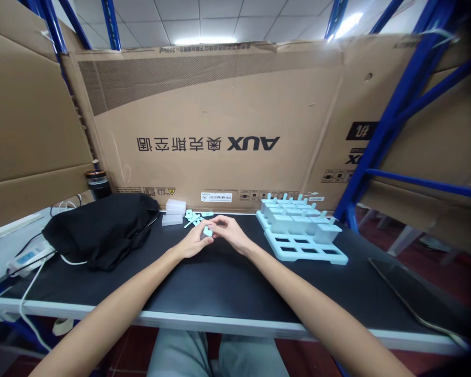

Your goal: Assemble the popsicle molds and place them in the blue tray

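Observation:
My left hand [193, 242] and my right hand [231, 233] meet over the middle of the table, fingers closed around a small light-blue popsicle mold piece [208, 231]. Most of that piece is hidden by the fingers, so its full shape does not show. Just behind the hands lies a loose pile of light-blue popsicle sticks [195, 218]. Left of the pile, several clear popsicle mold cups [172, 219] are stacked. On the right, a light-blue popsicle mold rack [288, 255] carries several clear molds [325, 233] with blue sticks standing upright in them.
A black cloth bundle [105, 230] lies on the left, near a white power strip [30, 259] with cables. Behind it stands a dark bottle [98, 184]. A phone-like dark slab [412, 293] rests at the right edge. Cardboard [204, 104] walls the back; blue posts [392, 120] flank the table.

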Demonstrator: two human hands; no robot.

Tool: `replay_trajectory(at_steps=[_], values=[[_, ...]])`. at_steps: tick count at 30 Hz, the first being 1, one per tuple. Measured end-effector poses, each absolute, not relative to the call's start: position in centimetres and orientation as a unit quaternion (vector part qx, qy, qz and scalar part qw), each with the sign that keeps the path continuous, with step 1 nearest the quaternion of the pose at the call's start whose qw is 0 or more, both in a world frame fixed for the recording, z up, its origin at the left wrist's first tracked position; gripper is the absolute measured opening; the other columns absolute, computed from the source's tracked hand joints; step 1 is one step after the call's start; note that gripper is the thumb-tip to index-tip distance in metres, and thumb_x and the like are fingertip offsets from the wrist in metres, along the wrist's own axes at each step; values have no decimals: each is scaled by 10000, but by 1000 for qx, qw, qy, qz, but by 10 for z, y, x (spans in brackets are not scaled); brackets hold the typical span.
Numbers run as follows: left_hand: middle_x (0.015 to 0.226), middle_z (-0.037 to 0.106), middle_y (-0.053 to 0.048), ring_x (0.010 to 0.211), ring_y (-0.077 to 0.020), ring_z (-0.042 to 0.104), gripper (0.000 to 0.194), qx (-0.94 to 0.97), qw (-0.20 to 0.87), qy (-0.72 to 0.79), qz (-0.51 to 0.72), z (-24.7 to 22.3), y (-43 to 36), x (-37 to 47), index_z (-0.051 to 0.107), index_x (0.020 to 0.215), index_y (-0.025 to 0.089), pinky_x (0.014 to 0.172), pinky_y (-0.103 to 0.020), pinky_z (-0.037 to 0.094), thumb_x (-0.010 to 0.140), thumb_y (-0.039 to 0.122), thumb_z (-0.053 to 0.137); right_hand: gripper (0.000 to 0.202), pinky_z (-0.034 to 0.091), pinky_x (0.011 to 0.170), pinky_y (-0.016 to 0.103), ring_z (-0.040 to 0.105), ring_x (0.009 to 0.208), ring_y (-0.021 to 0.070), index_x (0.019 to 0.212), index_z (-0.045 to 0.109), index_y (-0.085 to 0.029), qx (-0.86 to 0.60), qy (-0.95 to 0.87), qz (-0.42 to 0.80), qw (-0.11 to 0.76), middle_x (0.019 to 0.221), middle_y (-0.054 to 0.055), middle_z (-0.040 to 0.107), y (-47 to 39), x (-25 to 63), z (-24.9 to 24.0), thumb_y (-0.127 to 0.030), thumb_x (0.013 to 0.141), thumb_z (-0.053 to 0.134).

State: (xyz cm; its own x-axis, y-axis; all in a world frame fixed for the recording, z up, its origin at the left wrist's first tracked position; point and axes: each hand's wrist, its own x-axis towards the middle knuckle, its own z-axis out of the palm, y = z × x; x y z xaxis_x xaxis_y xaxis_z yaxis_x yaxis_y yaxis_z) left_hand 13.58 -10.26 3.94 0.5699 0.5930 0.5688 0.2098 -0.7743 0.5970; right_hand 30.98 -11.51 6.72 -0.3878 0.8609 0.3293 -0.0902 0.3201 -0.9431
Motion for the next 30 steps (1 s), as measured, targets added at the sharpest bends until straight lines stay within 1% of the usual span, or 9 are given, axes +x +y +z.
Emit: replay_trajectory(at_steps=[6, 10, 13, 15, 17, 20, 23, 26, 30], values=[[1084, 592, -82, 969, -225, 559, 470, 851, 222, 260, 399, 45, -107, 132, 522, 1179, 179, 902, -356, 419, 878, 535, 468, 287, 483, 803, 321, 589, 887, 178, 942, 610, -201, -344, -659, 417, 523, 943, 34, 621, -122, 297, 44, -456, 814, 575], [1064, 618, -72, 968, -230, 569, 453, 854, 220, 273, 385, 46, -107, 131, 563, 1165, 198, 906, -357, 422, 859, 526, 504, 256, 469, 851, 341, 579, 902, 182, 934, 582, -220, -390, -652, 350, 548, 963, 40, 602, -129, 288, 31, -452, 854, 509], [1066, 625, -73, 986, -234, 565, 447, 854, 224, 274, 382, 47, -106, 131, 582, 1140, 199, 917, -357, 416, 859, 536, 497, 257, 482, 833, 335, 578, 917, 185, 964, 569, -229, -401, -650, 347, 545, 997, 48, 595, -129, 286, 25, -450, 868, 480], [1050, 622, -70, 964, -222, 565, 433, 846, 225, 281, 394, 48, -105, 129, 596, 1090, 188, 905, -347, 418, 879, 540, 456, 281, 501, 771, 319, 596, 851, 168, 1040, 546, -234, -391, -659, 368, 527, 991, 47, 598, -119, 289, 24, -434, 899, 410], [992, 615, -59, 885, -198, 564, 441, 832, 225, 300, 410, 48, -103, 126, 601, 1033, 175, 858, -331, 432, 897, 547, 406, 292, 499, 728, 304, 600, 778, 148, 1094, 529, -222, -402, -679, 345, 508, 969, 48, 602, -99, 293, 25, -372, 917, 353], [855, 584, -27, 732, -155, 529, 435, 815, 238, 334, 409, 48, -100, 120, 580, 989, 168, 767, -304, 444, 910, 544, 376, 239, 460, 807, 297, 586, 840, 150, 1022, 581, -174, -444, -755, 190, 443, 976, 71, 613, -55, 294, 32, -236, 866, 411], [792, 556, -10, 691, -141, 505, 383, 805, 247, 357, 406, 47, -99, 115, 557, 952, 172, 747, -299, 443, 919, 511, 383, 250, 419, 854, 276, 576, 909, 159, 1012, 614, -143, -436, -851, 62, 285, 1032, 94, 623, -13, 289, 42, -168, 805, 476], [876, 573, -36, 801, -163, 533, 338, 808, 228, 348, 417, 48, -99, 114, 554, 903, 177, 822, -320, 436, 926, 473, 392, 262, 416, 822, 253, 593, 918, 178, 989, 652, -154, -416, -892, 40, 172, 1014, 79, 653, 17, 280, 50, -177, 742, 566], [1003, 574, -72, 954, -198, 529, 312, 828, 212, 312, 415, 48, -97, 115, 540, 868, 179, 922, -351, 403, 937, 436, 376, 204, 425, 742, 227, 621, 851, 186, 859, 692, -173, -410, -903, 62, 113, 889, 50, 692, 39, 274, 55, -190, 661, 648]])
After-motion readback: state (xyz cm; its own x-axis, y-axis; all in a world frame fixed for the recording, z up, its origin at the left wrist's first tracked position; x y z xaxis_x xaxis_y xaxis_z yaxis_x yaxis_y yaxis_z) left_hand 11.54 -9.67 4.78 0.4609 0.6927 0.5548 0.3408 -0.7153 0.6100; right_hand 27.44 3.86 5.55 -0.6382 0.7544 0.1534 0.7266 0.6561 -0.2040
